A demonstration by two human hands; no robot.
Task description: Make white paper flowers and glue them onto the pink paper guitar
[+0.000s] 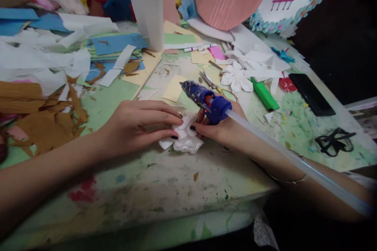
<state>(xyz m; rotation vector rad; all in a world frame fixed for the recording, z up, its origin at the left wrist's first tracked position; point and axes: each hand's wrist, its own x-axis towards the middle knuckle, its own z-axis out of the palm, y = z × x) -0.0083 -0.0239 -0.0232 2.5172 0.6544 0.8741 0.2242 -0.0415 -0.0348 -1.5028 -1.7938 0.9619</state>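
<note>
Near the table's front edge lies a white paper flower with crumpled, layered petals. My left hand is closed on its left side, thumb and fingertips pressing the petals. A blue hot glue gun is gripped in my right hand, its nozzle pointing to the upper left, away from the flower. From the back of the gun a long clear glue stick runs over my right forearm. The right thumb and a fingertip also touch the flower's right side. The flower's underside is hidden.
Scissors and a white paper petal shape lie beyond the glue gun. To the right are a green glue-like tube, a black phone and a black looped object. Brown crepe paper scraps cover the left. A pink paper guitar stands behind.
</note>
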